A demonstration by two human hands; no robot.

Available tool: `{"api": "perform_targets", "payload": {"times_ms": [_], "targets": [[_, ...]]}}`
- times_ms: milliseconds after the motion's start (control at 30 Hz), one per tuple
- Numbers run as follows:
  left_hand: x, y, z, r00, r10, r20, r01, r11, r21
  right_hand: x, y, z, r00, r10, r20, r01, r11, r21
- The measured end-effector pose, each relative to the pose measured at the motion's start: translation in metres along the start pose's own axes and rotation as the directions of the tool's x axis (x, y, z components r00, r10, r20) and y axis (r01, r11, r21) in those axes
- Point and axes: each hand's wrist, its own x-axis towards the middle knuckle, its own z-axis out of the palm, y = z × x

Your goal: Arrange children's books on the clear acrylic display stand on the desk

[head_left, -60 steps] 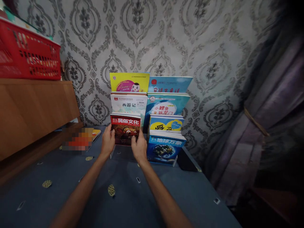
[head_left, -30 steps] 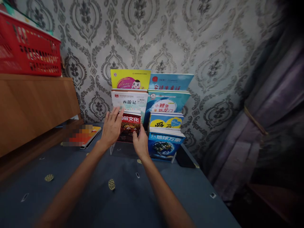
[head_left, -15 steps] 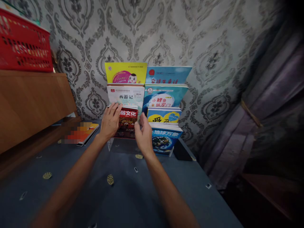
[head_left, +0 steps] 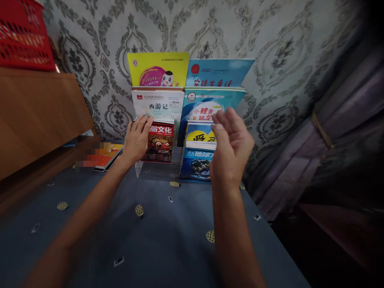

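Note:
Several books stand in stepped rows in a clear rack (head_left: 160, 170) against the wall. My left hand (head_left: 137, 139) rests at the left edge and top of the red book (head_left: 161, 146), fingers spread, in front of the white book (head_left: 156, 102). My right hand (head_left: 232, 148) is raised in front of the right column, its fingers apart and holding nothing. It partly covers the blue globe book (head_left: 196, 166), the yellow and blue book (head_left: 199, 134) and the teal book (head_left: 207, 100). Behind them stand a yellow book (head_left: 159, 66) and a blue book (head_left: 220, 72).
Orange books (head_left: 105, 156) lie on the dark blue patterned cloth (head_left: 162, 240) at the left, beside a wooden cabinet (head_left: 39, 120). On the cabinet sits a red basket (head_left: 24, 38). A tied curtain (head_left: 306, 152) hangs at the right.
My right hand has moved right and up, from beside the red book to in front of the right column. My left hand stays at the red book. The view has shifted slightly.

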Motion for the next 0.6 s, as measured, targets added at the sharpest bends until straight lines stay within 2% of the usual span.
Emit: {"api": "perform_targets", "payload": {"times_ms": [233, 400, 500, 567, 600], "targets": [[-0.003, -0.001, -0.008, 0.999, 0.030, 0.037, -0.031, 0.999, 0.027, 0.002, -0.015, -0.006, 0.998, -0.016, -0.059, 0.017, 1.000, 0.023], [-0.006, 0.002, -0.009, 1.000, 0.025, 0.007, -0.025, 1.000, 0.006, 0.000, -0.015, -0.006, 1.000, -0.026, -0.006, 0.026, 1.000, 0.004], [-0.025, 0.005, -0.007, 0.999, 0.027, -0.040, -0.027, 1.000, -0.002, -0.001, -0.034, -0.004, 0.998, -0.004, 0.070, 0.000, 0.998, 0.060], [-0.047, 0.002, -0.002, 0.996, 0.021, -0.086, -0.024, 0.999, -0.030, -0.002, -0.057, -0.007, 0.982, 0.026, 0.185, -0.041, 0.996, 0.077], [-0.061, -0.003, 0.002, 0.994, 0.009, -0.110, -0.014, 0.999, -0.048, -0.003, -0.070, -0.010, 0.961, 0.040, 0.275, -0.062, 0.995, 0.073]]}}
